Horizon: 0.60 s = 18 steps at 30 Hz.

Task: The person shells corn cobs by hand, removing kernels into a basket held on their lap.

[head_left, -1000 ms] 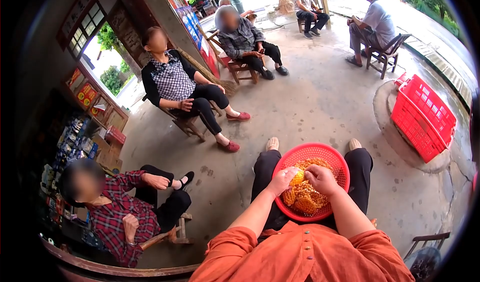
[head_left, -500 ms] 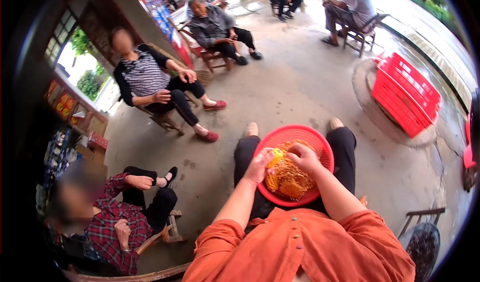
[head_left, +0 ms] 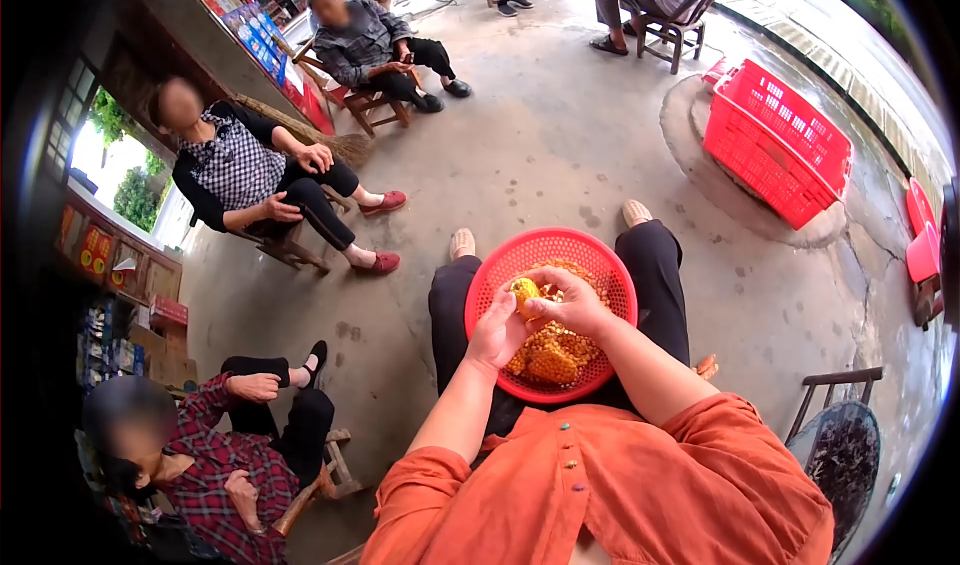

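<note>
A red plastic colander basket (head_left: 612, 258) rests on my lap between my knees. Loose orange-yellow corn kernels (head_left: 585, 350) and corn cobs (head_left: 550, 365) lie in it. Above the basket, my left hand (head_left: 496, 331) is closed around a yellow corn cob (head_left: 525, 291). The fingers of my right hand (head_left: 568, 303) curl over the same cob from the right, the thumb pressed against it. Part of the cob is hidden by my fingers.
Red plastic crates (head_left: 775, 145) stand on the concrete floor (head_left: 520, 135) ahead right. A low chair (head_left: 840, 465) is at my right. Seated people (head_left: 240, 175) are to the left, and others sit farther back. A broom (head_left: 345, 148) lies behind one of them.
My view has shifted, so the surroundings sit farther left and higher. My right hand has moved closer to my left, onto the cob, and the cob's angle has changed.
</note>
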### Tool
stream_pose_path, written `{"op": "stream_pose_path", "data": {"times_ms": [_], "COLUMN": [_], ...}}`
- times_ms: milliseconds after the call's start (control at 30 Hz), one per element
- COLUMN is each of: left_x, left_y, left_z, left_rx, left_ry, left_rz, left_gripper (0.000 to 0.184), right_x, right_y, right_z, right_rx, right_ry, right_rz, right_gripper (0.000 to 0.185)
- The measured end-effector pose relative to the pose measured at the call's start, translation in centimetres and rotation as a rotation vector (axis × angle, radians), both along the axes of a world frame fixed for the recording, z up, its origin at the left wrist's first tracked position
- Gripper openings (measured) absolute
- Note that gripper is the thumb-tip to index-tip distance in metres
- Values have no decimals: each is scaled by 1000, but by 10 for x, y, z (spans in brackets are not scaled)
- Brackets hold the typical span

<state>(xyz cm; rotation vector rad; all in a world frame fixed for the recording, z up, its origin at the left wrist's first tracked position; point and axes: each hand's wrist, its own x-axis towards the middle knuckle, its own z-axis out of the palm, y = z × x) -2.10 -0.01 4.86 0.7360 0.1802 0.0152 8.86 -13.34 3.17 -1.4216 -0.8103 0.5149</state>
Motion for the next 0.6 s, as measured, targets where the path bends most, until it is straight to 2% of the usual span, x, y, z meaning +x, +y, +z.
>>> {"op": "stream_pose_path", "data": {"times_ms": [100,133,200,267,333,400,467,500,600], "left_x": [0,1,0,-2,-5,-7,-8,-8,-9], "left_y": [0,0,2,4,7,16,16,17,15], "left_z": [-7,-9,-10,-11,-14,-10,-3,-2,0], "left_rx": [-41,-26,-10,389,456,583,528,513,491], "left_ry": [24,51,99,124,106,72,59,57,55], "left_rz": [26,40,68,86,156,200,236,211,184], "left_gripper": [36,35,35,39,39,35,33,33,31], "right_x": [-5,-4,-2,2,7,6,9,7,6], "right_y": [-2,-2,-2,-3,-3,-4,-5,-5,-5], "right_z": [8,6,2,1,-3,-3,0,1,2], "right_rx": [-28,-34,4,9,32,89,63,83,-9], "right_ry": [135,134,-22,-27,102,113,-33,106,76], "right_rz": [145,149,57,56,129,124,170,209,216], "right_gripper": [53,53,52,52,56,52,52,53,52]}}
